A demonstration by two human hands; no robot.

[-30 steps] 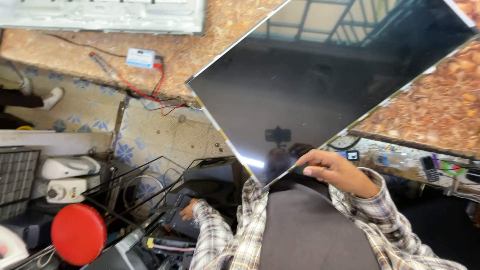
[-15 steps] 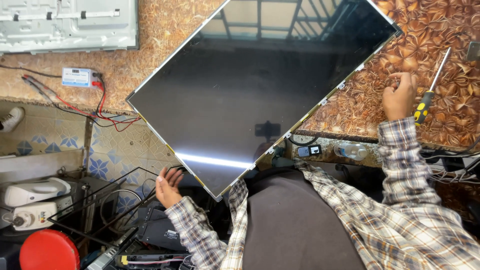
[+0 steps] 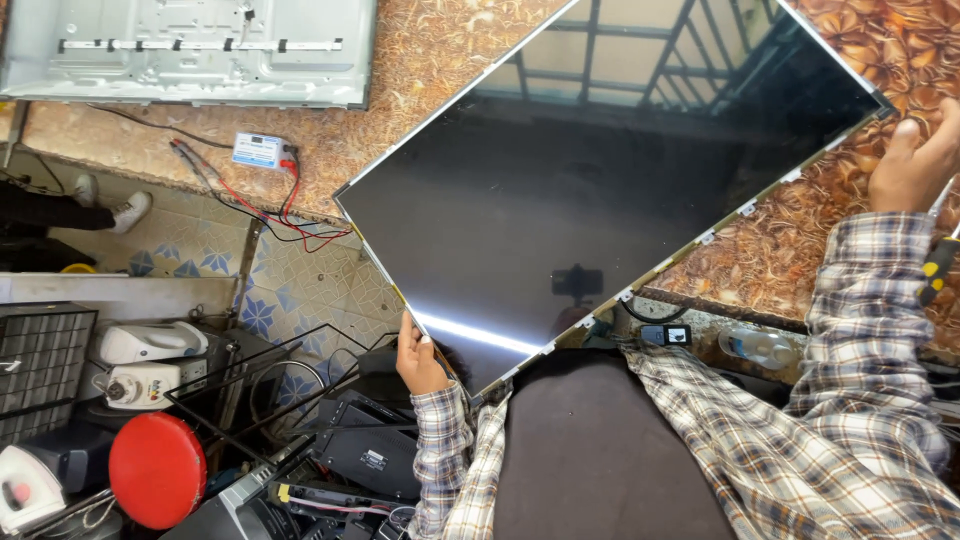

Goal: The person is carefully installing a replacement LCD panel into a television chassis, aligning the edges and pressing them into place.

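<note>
Head view looks down on a person in a plaid shirt holding a big dark screen panel (image 3: 600, 190) tilted corner-down over the patterned brown surface (image 3: 800, 250). Half a second ago the panel lay more square to the body with the right hand on its lower right edge; now it has swung further to the right and risen, so its far corner sits just left of the right hand (image 3: 915, 160), which looks to be steadying it, though I cannot tell how far those fingers are closed or whether they grip. The left hand (image 3: 420, 355) is curled around the low edge near the bottom corner, fingers wrapped on the rim. So the panel seems to be in mid-turn, carried rather than laid down. Just below the right hand a yellow-and-black screwdriver (image 3: 935, 270) shows. Up and left of the left hand lies a small white box with a blue label (image 3: 262, 152), red wires (image 3: 290, 215) trailing from it, and beyond that a grey metal chassis (image 3: 190, 50). Down-left stands a red round stool (image 3: 157, 470).
</note>
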